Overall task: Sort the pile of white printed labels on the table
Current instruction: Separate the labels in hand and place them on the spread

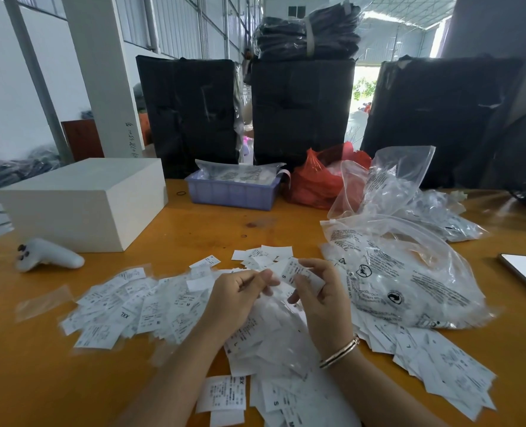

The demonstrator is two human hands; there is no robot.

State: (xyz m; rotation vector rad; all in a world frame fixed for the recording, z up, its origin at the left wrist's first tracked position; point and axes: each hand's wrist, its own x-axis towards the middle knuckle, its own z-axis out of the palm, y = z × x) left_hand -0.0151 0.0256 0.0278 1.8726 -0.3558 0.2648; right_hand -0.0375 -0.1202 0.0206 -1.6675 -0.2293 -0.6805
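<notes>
Pinching white label (298,271) marked "S": right hand (323,298), thumb and fingers closed on it, held above table (212,226). Left hand (240,295) curled, fingertips gripping same label's near edge. Pile of white printed labels (150,303) spread beneath hands, from 9 o'clock round to 4 o'clock. Clear printed bags (403,272) at 2 o'clock. White box (82,204) at 10 o'clock, blue tray (234,192) at 12.

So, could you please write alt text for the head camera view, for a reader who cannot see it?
Two hands hold white printed labels over a spread pile of labels on an orange table: the right hand pinches a label marked S, the left hand curls beside it. Clear plastic bags lie right, a white box left.
</notes>
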